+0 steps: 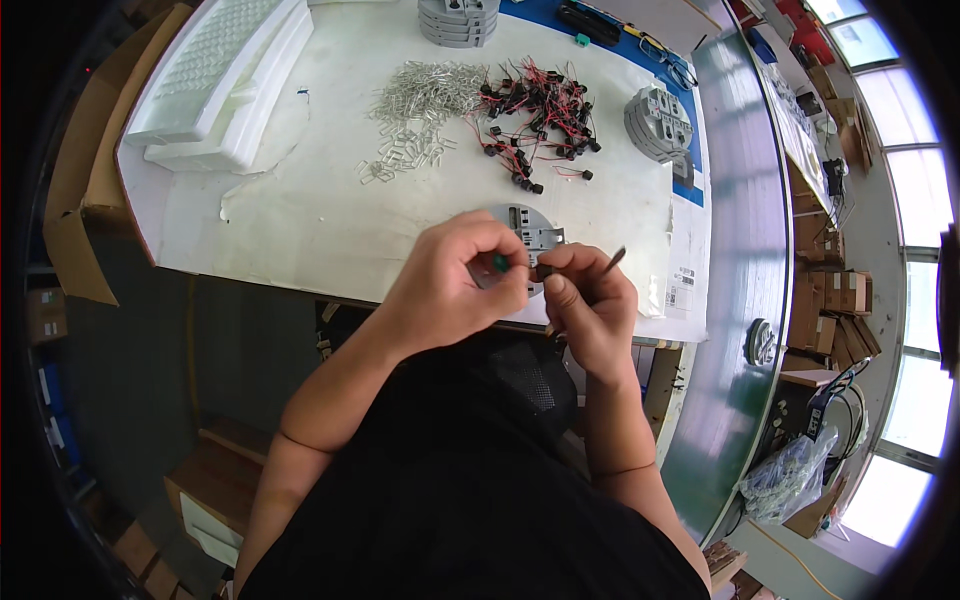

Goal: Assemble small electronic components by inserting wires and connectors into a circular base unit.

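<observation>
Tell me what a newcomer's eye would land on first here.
First, the tangle of small black parts with red leads on the white tabletop, beside a heap of shiny U-shaped pieces on its left. Then the left hand and right hand, close together over a round gray plastic piece near the table's edge; the right pinches a small black part.

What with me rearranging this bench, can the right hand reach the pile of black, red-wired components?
Probably yes: nothing visible blocks the right hand from the pile, though its fingers pinch a small black component.
</observation>
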The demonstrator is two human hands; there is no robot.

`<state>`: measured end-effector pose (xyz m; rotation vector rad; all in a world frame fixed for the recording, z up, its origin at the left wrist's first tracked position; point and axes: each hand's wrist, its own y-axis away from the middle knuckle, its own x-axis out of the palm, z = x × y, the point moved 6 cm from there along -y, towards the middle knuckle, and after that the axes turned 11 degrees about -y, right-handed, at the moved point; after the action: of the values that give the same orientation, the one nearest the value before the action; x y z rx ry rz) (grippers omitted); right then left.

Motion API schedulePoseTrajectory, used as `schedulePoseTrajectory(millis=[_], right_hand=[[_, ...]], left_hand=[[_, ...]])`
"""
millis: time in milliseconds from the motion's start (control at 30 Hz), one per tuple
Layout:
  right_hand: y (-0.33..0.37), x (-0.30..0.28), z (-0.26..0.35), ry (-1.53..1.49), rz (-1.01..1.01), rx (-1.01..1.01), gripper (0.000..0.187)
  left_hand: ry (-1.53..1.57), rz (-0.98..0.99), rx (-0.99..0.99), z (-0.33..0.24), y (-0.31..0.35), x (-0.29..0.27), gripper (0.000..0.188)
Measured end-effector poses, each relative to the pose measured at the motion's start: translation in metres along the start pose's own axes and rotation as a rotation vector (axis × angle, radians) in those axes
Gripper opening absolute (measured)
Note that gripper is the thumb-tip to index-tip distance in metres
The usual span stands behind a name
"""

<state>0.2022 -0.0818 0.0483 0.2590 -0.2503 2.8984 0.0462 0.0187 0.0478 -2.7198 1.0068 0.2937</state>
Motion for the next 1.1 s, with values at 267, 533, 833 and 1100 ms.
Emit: schedulePoseTrajectory(millis=[267, 533, 833, 1100], right_hand=[[0.001, -0.004, -0.015, -0.379, -0.175, 0.338, 0.022], [0.009, -0.005, -0.015, -0.2, -0.16, 0.285, 0.018], [-0.013, -0.029, -0.002, 0.178, 0.028, 0.092, 0.02], [-0.031, -0.025, 0.005, 0.787, 0.161, 0.108, 0.021]], left_hand=[[-0.44, -0.282, 0.317, -0.055, 0.005, -0.022, 0.021], [-0.293, -0.12, 0.175, -0.015, 0.007, -0.002, 0.02], [-0.123, -0.075, 0.044, 0.004, 0.002, 0.0, 0.011], [-0.691, -0.192, 0.239, 0.002, 0.009, 0.018, 0.01]])
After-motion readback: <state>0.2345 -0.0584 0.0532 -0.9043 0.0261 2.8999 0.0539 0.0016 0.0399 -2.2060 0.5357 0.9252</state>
